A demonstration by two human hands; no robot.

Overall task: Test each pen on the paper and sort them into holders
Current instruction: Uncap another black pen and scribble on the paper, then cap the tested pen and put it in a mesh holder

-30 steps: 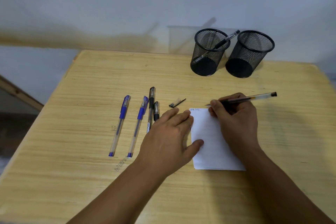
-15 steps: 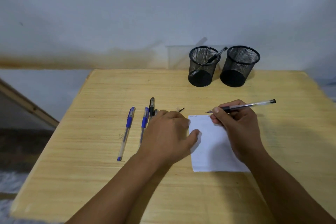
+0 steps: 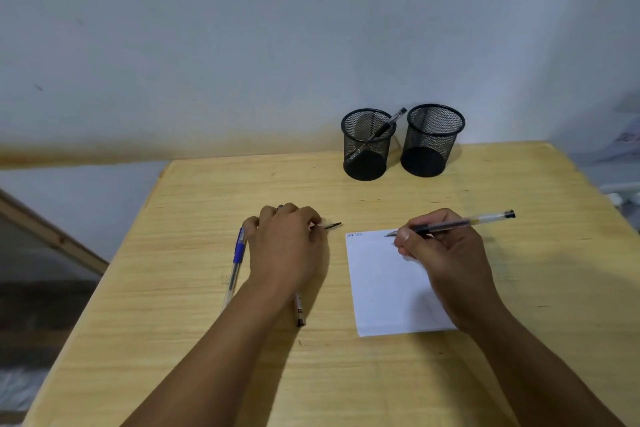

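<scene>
Behind paper (image 3: 388, 284), two mesh holders (image 3: 367, 146); left hand (image 3: 287, 246) covers pens.

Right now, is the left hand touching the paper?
Apart. The head view shows a strip of bare table between the left hand and the left edge of the paper; the hand rests over the pens instead.

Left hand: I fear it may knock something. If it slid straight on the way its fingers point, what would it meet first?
The left hand points away from the person; the small dark pen cap lies by its fingertips, probably first, well before the holders.
</scene>
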